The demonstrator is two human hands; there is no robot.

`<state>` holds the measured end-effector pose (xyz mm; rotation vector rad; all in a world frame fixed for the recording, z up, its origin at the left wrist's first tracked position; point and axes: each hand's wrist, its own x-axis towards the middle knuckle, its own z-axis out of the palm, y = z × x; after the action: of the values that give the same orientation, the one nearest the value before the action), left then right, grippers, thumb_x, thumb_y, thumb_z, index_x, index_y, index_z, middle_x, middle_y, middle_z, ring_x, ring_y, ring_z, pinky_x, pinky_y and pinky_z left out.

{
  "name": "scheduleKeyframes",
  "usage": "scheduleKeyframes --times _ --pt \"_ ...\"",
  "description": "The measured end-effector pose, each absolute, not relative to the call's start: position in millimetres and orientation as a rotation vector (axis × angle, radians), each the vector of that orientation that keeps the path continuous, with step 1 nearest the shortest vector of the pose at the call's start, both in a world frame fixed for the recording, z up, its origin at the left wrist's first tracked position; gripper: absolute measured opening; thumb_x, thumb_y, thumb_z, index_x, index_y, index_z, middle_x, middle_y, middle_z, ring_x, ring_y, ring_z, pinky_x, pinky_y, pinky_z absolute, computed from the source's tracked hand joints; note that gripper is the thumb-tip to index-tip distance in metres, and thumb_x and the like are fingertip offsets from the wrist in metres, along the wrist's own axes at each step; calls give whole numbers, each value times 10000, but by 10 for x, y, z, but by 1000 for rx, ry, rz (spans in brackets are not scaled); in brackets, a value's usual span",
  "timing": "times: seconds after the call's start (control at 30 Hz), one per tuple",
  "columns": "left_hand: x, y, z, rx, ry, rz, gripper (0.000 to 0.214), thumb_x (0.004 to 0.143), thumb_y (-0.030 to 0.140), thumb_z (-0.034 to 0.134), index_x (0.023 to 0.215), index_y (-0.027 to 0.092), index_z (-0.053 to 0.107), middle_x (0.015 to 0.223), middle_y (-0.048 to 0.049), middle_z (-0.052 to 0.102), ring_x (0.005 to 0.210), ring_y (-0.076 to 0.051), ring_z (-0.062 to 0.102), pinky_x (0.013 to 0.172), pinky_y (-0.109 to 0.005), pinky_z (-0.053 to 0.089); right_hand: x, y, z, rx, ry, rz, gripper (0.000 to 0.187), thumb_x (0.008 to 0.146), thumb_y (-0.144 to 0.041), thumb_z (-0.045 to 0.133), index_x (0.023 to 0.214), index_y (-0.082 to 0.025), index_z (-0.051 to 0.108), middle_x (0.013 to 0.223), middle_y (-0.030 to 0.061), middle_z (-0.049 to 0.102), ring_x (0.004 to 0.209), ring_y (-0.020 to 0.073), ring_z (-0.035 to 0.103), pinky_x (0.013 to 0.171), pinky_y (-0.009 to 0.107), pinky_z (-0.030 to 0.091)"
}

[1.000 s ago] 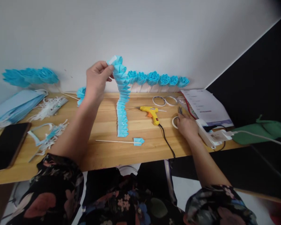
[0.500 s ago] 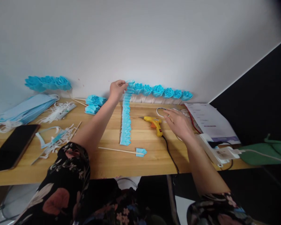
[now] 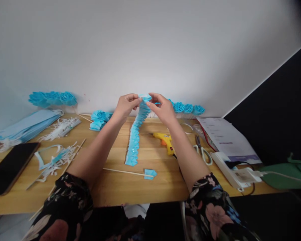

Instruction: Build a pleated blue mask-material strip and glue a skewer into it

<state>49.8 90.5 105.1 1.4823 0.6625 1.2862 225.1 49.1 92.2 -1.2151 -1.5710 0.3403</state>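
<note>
A long strip of overlapping light-blue petals (image 3: 135, 137) rises from the wooden table toward the wall, its lower end lying on the tabletop. My left hand (image 3: 126, 106) pinches its raised top end from the left. On the other side, my right hand (image 3: 162, 106) has thumb and fingers closed on the same end. Nearer to me lies a thin wooden stick (image 3: 122, 171) with a small blue petal piece (image 3: 149, 174) at its right tip. The yellow glue gun (image 3: 165, 140) rests right of the strip, partly hidden by my right forearm.
Blue flowers (image 3: 52, 97) lean on the wall at left, others (image 3: 188, 107) at right. Face masks (image 3: 27, 125), white cord scraps (image 3: 61, 129) and a phone (image 3: 12, 167) lie left. Scissors (image 3: 203, 152), a power strip (image 3: 230, 170) and a paper sheet (image 3: 223, 135) are right.
My right hand has moved left from beside the glue gun to the strip's top end. That end is now raised off the table, and the scissors have come into sight.
</note>
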Motion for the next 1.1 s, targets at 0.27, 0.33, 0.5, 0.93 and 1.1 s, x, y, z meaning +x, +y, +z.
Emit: scheduleKeyframes --times 0.27,0.33,0.5,0.93,1.1 --pt "455 970 1008 1400 555 1085 291 620 391 849 703 158 695 593 30 576 550 -74 487 564 -213 404 2230 454 999 -1138 -1414 533 275 733 -463 720 714 -198 650 631 -47 551 612 112 465 616 280 379" --pt "437 989 999 1382 567 1076 325 604 398 864 780 156 738 608 29 591 555 -77 489 566 -217 403 2246 437 1004 -1128 -1393 566 281 722 -465 733 705 -199 643 628 -48 546 612 110 458 617 279 374" --pt "453 957 1003 1506 621 1136 246 631 351 832 732 151 730 556 38 550 538 -73 436 547 -221 346 2293 413 982 -1119 -1385 649 296 716 -468 767 693 -206 630 631 -45 543 615 109 451 612 274 379" --pt "486 934 1005 1473 664 1137 152 675 262 740 620 155 647 496 38 495 502 -65 407 531 -214 308 2366 393 1005 -1140 -1433 649 268 742 -459 749 732 -206 661 687 -26 593 673 130 512 666 288 431" --pt "462 982 984 1437 595 1140 171 687 277 744 614 166 636 489 44 482 486 -65 404 517 -215 314 2373 345 1100 -1230 -1554 472 216 834 -389 651 906 -204 738 825 29 708 788 203 649 788 371 512"
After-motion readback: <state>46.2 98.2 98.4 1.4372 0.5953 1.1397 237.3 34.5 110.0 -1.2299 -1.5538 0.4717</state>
